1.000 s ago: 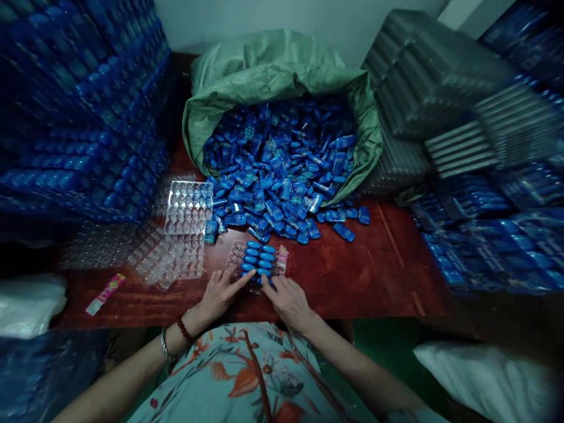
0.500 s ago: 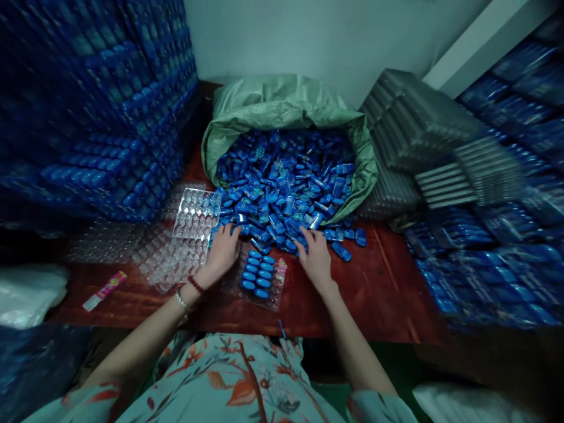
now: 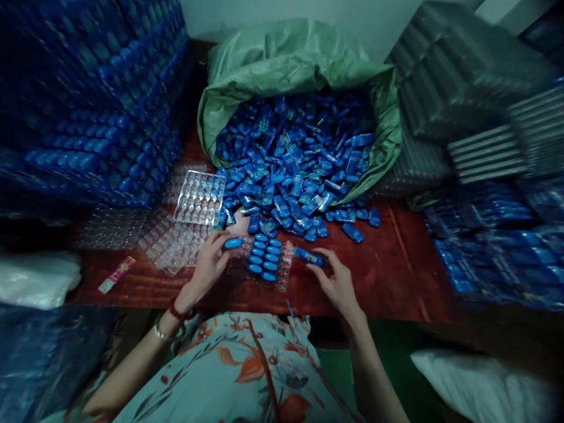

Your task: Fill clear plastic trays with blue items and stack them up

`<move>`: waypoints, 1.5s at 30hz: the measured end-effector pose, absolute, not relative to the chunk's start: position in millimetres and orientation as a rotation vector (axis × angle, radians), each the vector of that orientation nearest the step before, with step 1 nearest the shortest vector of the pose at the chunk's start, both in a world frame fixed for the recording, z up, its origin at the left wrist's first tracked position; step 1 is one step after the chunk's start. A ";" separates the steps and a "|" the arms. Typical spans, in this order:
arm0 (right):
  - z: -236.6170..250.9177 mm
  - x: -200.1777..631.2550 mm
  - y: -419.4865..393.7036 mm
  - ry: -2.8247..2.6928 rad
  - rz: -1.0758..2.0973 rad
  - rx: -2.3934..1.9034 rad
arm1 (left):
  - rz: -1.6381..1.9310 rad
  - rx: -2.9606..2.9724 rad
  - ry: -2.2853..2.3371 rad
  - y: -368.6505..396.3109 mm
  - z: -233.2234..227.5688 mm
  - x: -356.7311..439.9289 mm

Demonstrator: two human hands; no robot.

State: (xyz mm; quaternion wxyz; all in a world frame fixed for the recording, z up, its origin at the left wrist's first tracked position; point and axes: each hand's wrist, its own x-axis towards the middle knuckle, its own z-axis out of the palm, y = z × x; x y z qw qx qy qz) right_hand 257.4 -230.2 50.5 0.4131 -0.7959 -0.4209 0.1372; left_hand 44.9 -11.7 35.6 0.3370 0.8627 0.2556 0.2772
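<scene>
Small, light, slick blue piece (image 3: 233, 242) pinched endwise in left hand (image 3: 207, 267); another (image 3: 308, 257) likewise in right hand (image 3: 337, 282).

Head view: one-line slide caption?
Left hand and right hand each hold a blue piece beside a part-filled clear tray.

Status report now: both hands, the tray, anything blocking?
Left hand holds one blue piece beside clear tray. Right hand grips another blue piece. Tray part filled. Loose blue heap crowds tray's far edge.
</scene>
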 end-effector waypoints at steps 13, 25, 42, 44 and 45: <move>21.5 171.1 -237.4 -1.768 0.017 -2.028 | 0.626 2.549 0.170 -56.7 1.0 2.9; 7.3 169.7 -261.1 -1.910 -0.131 -2.018 | 0.515 2.687 0.070 -62.7 -3.7 -8.1; 45.7 165.0 -235.9 -1.824 0.121 -2.290 | 0.586 2.544 0.068 -65.7 -10.9 4.5; 51.0 165.9 -226.2 -1.878 0.144 -2.290 | 0.571 2.535 0.053 -67.7 -14.1 6.2; 51.7 166.8 -221.6 -1.902 0.146 -2.286 | 0.566 2.533 0.048 -68.7 -16.1 7.0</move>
